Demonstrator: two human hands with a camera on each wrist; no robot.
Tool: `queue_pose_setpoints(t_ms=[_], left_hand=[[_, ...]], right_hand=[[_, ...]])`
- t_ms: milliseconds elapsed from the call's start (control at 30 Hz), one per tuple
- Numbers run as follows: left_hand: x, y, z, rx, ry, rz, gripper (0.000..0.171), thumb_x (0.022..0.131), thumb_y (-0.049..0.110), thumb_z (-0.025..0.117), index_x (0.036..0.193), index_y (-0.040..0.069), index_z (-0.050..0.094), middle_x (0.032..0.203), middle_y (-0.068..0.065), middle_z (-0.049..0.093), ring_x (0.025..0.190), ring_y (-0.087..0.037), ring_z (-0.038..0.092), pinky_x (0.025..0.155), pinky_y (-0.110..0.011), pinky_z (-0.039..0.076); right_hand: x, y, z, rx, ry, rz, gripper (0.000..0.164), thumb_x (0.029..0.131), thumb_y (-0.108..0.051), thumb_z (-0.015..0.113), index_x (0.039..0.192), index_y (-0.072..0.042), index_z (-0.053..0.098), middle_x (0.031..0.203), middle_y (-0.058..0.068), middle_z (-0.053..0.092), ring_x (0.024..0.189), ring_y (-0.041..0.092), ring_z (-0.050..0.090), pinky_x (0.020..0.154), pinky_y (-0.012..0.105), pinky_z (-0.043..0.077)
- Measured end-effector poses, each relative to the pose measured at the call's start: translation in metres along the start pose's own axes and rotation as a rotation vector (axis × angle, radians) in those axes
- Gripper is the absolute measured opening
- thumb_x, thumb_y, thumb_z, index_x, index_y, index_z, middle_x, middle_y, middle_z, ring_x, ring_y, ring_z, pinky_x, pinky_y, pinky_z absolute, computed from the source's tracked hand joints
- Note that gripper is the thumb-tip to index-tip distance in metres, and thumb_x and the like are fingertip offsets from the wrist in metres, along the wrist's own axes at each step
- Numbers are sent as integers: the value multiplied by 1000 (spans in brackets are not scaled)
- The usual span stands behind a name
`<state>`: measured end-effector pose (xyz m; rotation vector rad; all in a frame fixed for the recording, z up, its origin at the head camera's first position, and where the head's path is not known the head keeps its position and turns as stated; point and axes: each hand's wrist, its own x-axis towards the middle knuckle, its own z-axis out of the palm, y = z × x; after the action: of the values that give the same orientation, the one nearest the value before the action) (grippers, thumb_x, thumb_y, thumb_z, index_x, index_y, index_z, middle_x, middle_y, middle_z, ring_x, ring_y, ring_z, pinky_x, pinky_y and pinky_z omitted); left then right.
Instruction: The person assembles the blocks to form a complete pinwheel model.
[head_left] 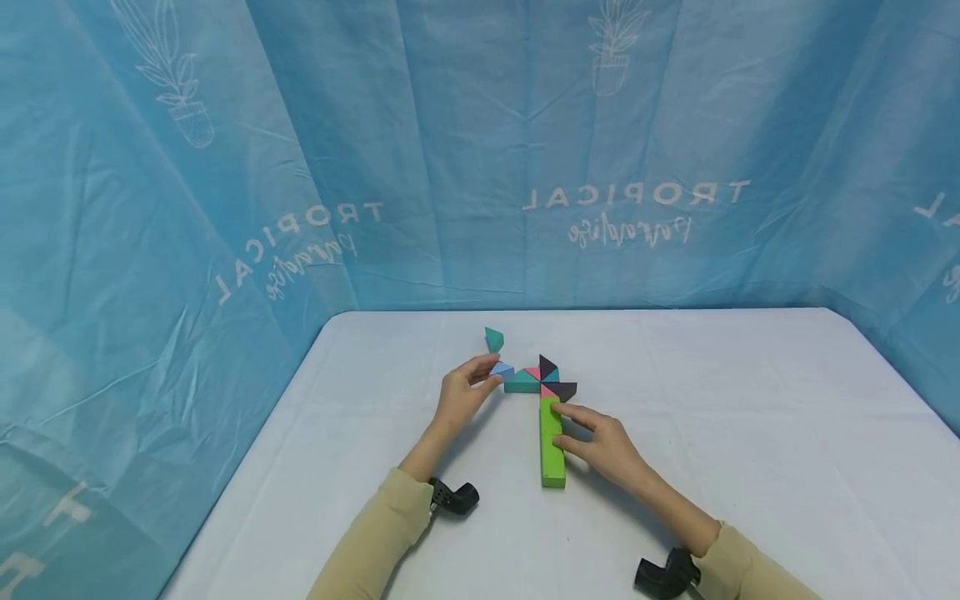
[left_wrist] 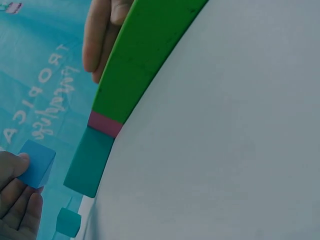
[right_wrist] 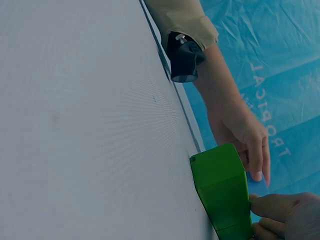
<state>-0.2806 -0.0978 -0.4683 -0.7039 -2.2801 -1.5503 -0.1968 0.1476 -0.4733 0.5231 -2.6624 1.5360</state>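
Observation:
In the head view my left hand (head_left: 459, 397) pinches a blue triangular block (head_left: 504, 372) between thumb and fingers. The left wrist view shows the same blue block (left_wrist: 38, 164) at its lower left. Just right of it, a teal triangular block (head_left: 522, 383) lies against a pinwheel of small pink, teal-blue and dark triangular pieces (head_left: 564, 390). Below the pinwheel, green blocks (head_left: 552, 462) run end to end in a straight column towards me. My right hand (head_left: 606, 443) touches the column's right side with spread thumb and fingers.
Behind my left hand, a loose teal block (head_left: 494, 340) sits on the white table (head_left: 750, 433). A blue printed cloth (head_left: 465, 167) hangs behind and beside the table. Black wrist cameras (head_left: 456, 498) stick out from both sleeves.

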Motion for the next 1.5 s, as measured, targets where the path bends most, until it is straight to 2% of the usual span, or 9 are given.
queue_pose_setpoints(t_ms=[233,400,600,867,1033,1333,1500], left_hand=[[-8,7,7,24,-58,-13,35,87,9,67,118,-5,61,114,-16,64,103,-31,61,87,-25,49],[-14,8,9,26,-152,-41,35,87,10,68,119,-1,62,114,-12,65,103,-23,62,86,-25,49],[-21,5,12,60,-271,-47,32,88,9,67,119,0,63,115,-11,65,102,-23,63,85,-24,50],[-26,4,14,98,-329,-81,32,89,5,65,121,2,63,117,-8,64,104,-16,61,85,-21,48],[-26,7,11,95,-318,-79,34,88,1,65,122,2,62,119,-8,63,106,-17,61,87,-21,47],[-23,6,7,137,-238,-73,32,86,-2,66,117,1,64,113,-9,66,100,-19,63,86,-23,49],[-22,4,8,170,-175,-28,29,85,-4,66,113,1,65,108,-10,67,96,-20,64,83,-22,50]], right_hand=[[0,0,0,-1,8,-10,53,83,-27,74,132,-14,57,134,6,54,124,31,47,98,51,39],[0,1,0,5,2,4,53,84,-27,73,132,-15,57,134,6,53,124,31,47,98,51,39],[0,0,0,1,3,-6,53,84,-26,73,132,-13,56,134,6,53,124,31,46,98,51,39],[0,0,1,-3,2,-23,53,84,-25,73,132,-13,56,134,7,53,124,32,47,97,50,40],[0,0,1,-2,3,-33,53,83,-24,73,132,-12,56,134,8,53,124,32,47,97,49,41],[1,1,1,-1,0,-18,53,84,-26,73,132,-14,57,134,6,53,124,31,47,98,50,40],[1,2,1,9,1,-32,53,84,-26,73,132,-13,57,133,6,54,124,31,47,98,49,40]])
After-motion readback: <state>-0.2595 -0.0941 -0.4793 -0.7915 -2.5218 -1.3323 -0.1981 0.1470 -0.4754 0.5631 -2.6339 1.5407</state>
